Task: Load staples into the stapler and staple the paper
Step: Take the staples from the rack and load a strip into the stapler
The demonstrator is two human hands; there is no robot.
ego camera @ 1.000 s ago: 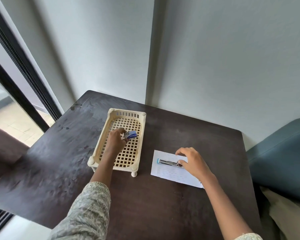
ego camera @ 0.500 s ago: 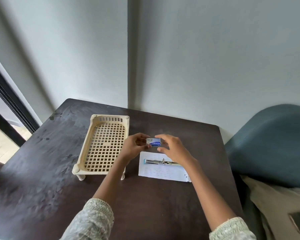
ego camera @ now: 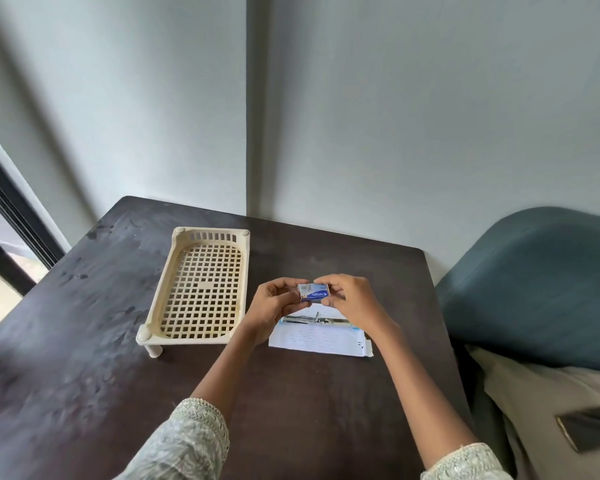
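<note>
While the stapler (ego camera: 314, 319) lies opened on the paper (ego camera: 321, 341) just right of the cream basket (ego camera: 201, 289), the left hand (ego camera: 274, 304) and right hand (ego camera: 352, 299) pinch a small blue staple box (ego camera: 313, 292) between their fingertips above it.

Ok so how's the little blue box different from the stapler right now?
The staple box is held up between the left hand and right hand; the stapler lies on the paper. The staple box is short, blue and white; the stapler is long, thin and metallic. Both sit right of the basket.
</note>
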